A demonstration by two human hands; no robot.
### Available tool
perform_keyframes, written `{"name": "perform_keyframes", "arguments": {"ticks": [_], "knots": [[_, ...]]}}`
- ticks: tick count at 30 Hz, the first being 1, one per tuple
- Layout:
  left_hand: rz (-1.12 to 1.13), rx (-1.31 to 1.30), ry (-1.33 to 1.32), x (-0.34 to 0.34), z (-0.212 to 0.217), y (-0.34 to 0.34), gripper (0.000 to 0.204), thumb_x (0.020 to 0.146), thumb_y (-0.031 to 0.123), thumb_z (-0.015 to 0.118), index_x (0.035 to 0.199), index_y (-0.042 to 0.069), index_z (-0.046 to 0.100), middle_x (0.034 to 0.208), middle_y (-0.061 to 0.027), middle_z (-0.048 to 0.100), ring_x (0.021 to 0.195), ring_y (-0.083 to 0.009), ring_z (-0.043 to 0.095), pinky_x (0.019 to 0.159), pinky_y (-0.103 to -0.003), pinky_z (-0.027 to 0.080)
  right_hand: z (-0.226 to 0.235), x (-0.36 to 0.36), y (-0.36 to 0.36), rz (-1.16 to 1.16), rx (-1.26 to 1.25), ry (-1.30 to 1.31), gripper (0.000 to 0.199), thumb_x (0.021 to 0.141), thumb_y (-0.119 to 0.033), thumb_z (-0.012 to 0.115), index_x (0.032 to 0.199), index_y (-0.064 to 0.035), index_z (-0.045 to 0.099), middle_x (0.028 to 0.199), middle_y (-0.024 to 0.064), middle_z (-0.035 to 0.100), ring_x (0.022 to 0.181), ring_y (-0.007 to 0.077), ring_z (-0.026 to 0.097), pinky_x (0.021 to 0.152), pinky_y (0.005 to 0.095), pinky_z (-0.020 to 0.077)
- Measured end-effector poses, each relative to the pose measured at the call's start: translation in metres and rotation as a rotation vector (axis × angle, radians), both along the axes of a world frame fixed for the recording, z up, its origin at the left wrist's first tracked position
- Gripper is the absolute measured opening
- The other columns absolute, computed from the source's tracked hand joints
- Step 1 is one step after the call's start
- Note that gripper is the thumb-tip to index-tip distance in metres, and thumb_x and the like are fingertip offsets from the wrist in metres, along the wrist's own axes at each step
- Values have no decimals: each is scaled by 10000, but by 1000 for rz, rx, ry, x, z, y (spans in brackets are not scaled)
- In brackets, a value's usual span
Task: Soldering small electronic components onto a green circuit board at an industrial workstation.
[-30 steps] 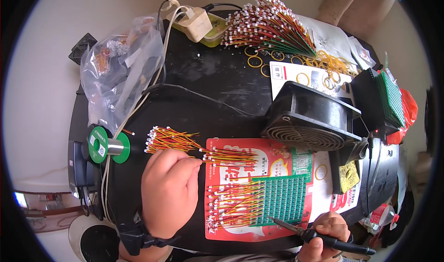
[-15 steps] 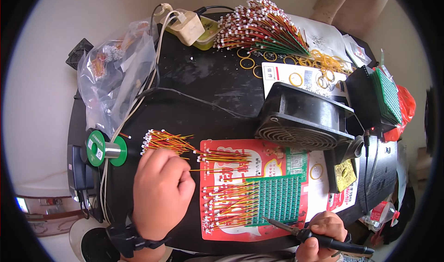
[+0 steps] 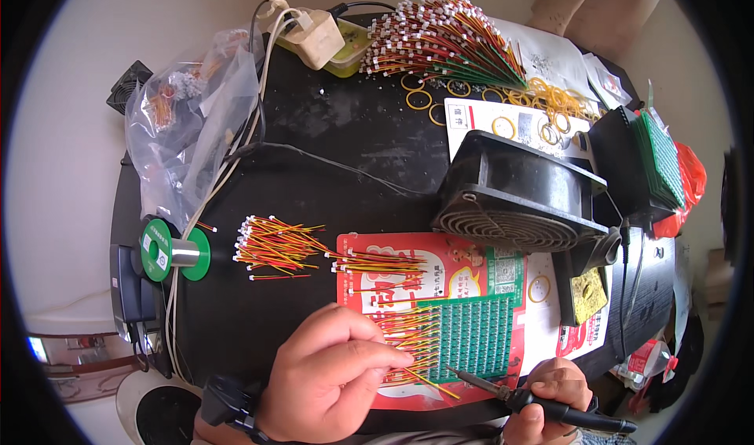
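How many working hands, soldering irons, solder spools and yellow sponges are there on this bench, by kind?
Left hand plus right hand: 2
Soldering iron: 1
Green solder spool: 1
Yellow sponge: 1
Total: 5

An electronics workshop: 1 soldering iron (image 3: 516, 399), 1 solder spool (image 3: 185, 252) and green circuit boards (image 3: 475, 339) show it.
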State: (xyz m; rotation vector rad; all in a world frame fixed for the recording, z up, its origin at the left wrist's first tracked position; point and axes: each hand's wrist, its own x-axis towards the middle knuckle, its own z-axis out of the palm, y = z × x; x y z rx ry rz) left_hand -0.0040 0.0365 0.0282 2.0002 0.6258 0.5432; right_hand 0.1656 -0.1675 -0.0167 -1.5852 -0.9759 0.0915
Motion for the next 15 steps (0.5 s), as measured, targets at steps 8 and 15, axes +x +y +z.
{"name": "perform_keyframes", "arguments": {"ticks": [8,15], "knots": [[24,7,25,4,-2,-20,120,832,20,778,949,23,747,833,-104,730,704,-213,704,652,-310,573,27,14,20,235,69,-94,210,917,-87,650,961,102,569,719,156,553,548,224,518,512,368,437],[-211,11,-101,3,1,-14,145,792,-34,732,934,-4,725,899,-115,659,803,-291,657,702,-360,539,28,15,19,258,50,-80,209,916,-84,652,960,103,568,714,150,551,556,221,522,515,364,439]]}}
